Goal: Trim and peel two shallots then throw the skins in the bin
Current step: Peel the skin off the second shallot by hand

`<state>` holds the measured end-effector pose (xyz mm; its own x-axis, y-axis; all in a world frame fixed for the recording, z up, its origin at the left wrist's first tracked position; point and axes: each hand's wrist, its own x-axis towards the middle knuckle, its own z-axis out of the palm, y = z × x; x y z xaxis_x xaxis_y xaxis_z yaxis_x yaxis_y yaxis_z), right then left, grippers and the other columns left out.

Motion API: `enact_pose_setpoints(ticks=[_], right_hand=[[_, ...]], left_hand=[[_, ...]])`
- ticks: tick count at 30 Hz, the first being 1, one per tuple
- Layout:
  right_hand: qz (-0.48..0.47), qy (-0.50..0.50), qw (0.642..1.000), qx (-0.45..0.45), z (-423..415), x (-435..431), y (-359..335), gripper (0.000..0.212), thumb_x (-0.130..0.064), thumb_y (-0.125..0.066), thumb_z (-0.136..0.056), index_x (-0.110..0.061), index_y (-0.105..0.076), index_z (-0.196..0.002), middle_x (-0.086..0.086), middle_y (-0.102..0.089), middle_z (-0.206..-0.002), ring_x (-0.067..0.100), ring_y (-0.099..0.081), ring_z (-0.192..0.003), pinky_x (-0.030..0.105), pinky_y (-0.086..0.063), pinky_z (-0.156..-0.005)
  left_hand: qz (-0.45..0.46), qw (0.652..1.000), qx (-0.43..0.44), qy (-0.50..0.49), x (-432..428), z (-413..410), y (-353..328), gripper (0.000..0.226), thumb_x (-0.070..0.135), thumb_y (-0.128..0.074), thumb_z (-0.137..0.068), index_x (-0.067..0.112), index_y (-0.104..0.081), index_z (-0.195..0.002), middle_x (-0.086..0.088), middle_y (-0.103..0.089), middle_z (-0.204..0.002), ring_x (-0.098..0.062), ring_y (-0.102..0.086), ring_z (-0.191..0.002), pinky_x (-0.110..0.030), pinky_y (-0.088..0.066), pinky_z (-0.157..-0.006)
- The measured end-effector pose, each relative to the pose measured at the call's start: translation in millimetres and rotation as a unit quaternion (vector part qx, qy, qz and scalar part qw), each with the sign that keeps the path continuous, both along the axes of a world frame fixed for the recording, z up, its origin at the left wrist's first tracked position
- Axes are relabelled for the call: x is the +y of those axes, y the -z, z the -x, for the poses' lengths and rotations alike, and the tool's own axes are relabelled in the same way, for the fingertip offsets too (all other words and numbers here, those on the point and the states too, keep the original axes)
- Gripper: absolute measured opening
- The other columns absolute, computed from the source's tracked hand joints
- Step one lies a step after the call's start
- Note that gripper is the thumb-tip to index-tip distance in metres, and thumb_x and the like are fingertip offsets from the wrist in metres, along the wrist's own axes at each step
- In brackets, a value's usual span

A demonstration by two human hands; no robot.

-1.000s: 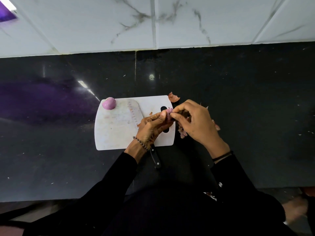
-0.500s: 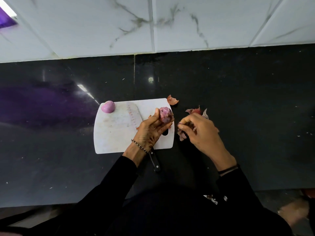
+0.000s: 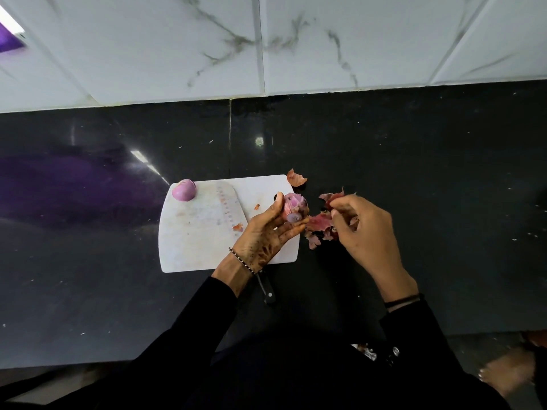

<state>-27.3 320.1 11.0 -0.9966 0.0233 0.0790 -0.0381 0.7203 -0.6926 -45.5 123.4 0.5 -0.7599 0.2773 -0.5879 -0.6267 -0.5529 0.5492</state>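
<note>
My left hand (image 3: 268, 232) grips a purple shallot (image 3: 293, 207) over the right edge of the white cutting board (image 3: 201, 241). A second, peeled shallot (image 3: 184, 189) rests on the board's far left corner. My right hand (image 3: 365, 229) hovers just right of the held shallot, above a heap of reddish skins (image 3: 321, 226) on the black counter; its fingertips are pinched together, and whether a scrap of skin sits between them I cannot tell. One loose skin (image 3: 296, 179) lies by the board's far right corner. A knife lies under my left hand, only its black handle (image 3: 268, 290) showing.
The black counter (image 3: 414, 173) stretches wide on both sides and ends at a white marbled tile wall (image 3: 266, 45) behind. Small skin crumbs (image 3: 238, 226) dot the board. No bin is in view. The counter's front edge runs just below my forearms.
My right hand pulled away from the shallot to the right, over the skin pile. My left hand kept hold of the shallot and turned it slightly.
</note>
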Motion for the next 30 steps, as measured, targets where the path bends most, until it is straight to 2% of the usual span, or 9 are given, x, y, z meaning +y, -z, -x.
enact_pose_setpoints(ticks=[3, 6, 8, 12, 15, 17, 21, 27, 30], right_hand=[[0.052, -0.038, 0.997, 0.038, -3, -7, -7, 0.015, -0.023, -0.066, -0.096, -0.018, -0.071, -0.11, -0.009, -0.068, -0.109, 0.0, -0.063, -0.101, 0.015, -0.052, -0.086], [0.101, -0.077, 0.991, 0.047, -3, -15, -17, 0.032, -0.042, -0.071, -0.089, -0.021, -0.07, -0.113, -0.013, -0.064, -0.11, 0.004, -0.064, -0.098, 0.015, -0.052, -0.079], [0.098, -0.103, 0.988, 0.052, -1, -21, -19, 0.04, -0.047, -0.076, -0.083, -0.024, -0.069, -0.114, -0.012, -0.061, -0.115, 0.006, -0.063, -0.099, 0.014, -0.052, -0.079], [0.086, -0.114, 0.987, 0.071, 1, -29, -14, 0.037, -0.044, -0.08, -0.081, -0.023, -0.071, -0.111, -0.009, -0.06, -0.116, 0.007, -0.061, -0.106, 0.021, -0.055, -0.083], [0.099, -0.099, 0.987, 0.078, 2, -31, -13, 0.032, -0.035, -0.082, -0.08, -0.017, -0.071, -0.104, -0.006, -0.062, -0.112, 0.008, -0.063, -0.1, 0.025, -0.057, -0.08], [0.104, -0.101, 0.987, 0.067, 2, -31, -13, 0.03, -0.032, -0.083, -0.08, -0.016, -0.07, -0.102, -0.006, -0.061, -0.111, 0.009, -0.064, -0.095, 0.026, -0.058, -0.075], [0.104, -0.115, 0.987, 0.038, 3, -30, -16, 0.031, -0.033, -0.084, -0.078, -0.016, -0.066, -0.097, -0.006, -0.058, -0.109, 0.005, -0.063, -0.093, 0.017, -0.057, -0.072], [0.052, -0.119, 0.991, 0.031, 3, -31, -9, 0.042, -0.045, -0.084, -0.073, -0.022, -0.06, -0.098, -0.01, -0.055, -0.107, -0.002, -0.056, -0.096, 0.004, -0.046, -0.076], [0.07, -0.098, 0.992, 0.042, 1, -35, -7, 0.04, -0.041, -0.085, -0.075, -0.019, -0.06, -0.097, -0.009, -0.056, -0.103, -0.003, -0.056, -0.095, 0.003, -0.046, -0.077]], left_hand=[[0.011, 1.0, 0.003, 0.003, 1, 0, 2, 0.031, 0.033, -0.056, -0.093, 0.008, -0.066, -0.109, -0.019, -0.069, -0.113, -0.033, -0.066, -0.107, -0.043, -0.05, -0.098], [0.036, 0.999, 0.014, 0.024, 1, 1, 4, 0.049, 0.039, -0.055, -0.094, 0.003, -0.059, -0.126, -0.021, -0.063, -0.126, -0.034, -0.061, -0.117, -0.045, -0.046, -0.104], [0.04, 0.999, 0.017, 0.033, 2, 2, 4, 0.054, 0.041, -0.055, -0.094, 0.002, -0.055, -0.133, -0.023, -0.059, -0.132, -0.036, -0.056, -0.124, -0.046, -0.043, -0.107], [0.039, 0.998, 0.024, 0.037, 2, 1, 4, 0.042, 0.04, -0.053, -0.095, 0.008, -0.064, -0.122, -0.023, -0.056, -0.135, -0.037, -0.051, -0.128, -0.048, -0.04, -0.109], [0.046, 0.998, 0.03, 0.041, 1, 1, 5, 0.036, 0.039, -0.054, -0.096, 0.01, -0.069, -0.112, -0.024, -0.056, -0.133, -0.039, -0.052, -0.126, -0.05, -0.037, -0.111], [0.048, 0.997, 0.032, 0.047, 0, 0, 5, 0.034, 0.039, -0.056, -0.094, 0.011, -0.071, -0.106, -0.024, -0.059, -0.131, -0.038, -0.055, -0.124, -0.049, -0.04, -0.109], [0.063, 0.996, 0.027, 0.054, 2, 0, 5, 0.03, 0.041, -0.061, -0.089, 0.015, -0.076, -0.094, -0.02, -0.065, -0.12, -0.034, -0.061, -0.115, -0.046, -0.048, -0.103], [0.081, 0.996, 0.026, 0.04, 5, 0, 8, 0.044, 0.044, -0.069, -0.084, 0.005, -0.073, -0.105, -0.023, -0.067, -0.118, -0.033, -0.064, -0.113, -0.047, -0.05, -0.099], [0.085, 0.996, 0.024, 0.031, 6, 0, 10, 0.047, 0.043, -0.071, -0.083, 0.002, -0.072, -0.107, -0.024, -0.067, -0.118, -0.035, -0.064, -0.114, -0.051, -0.047, -0.103]])
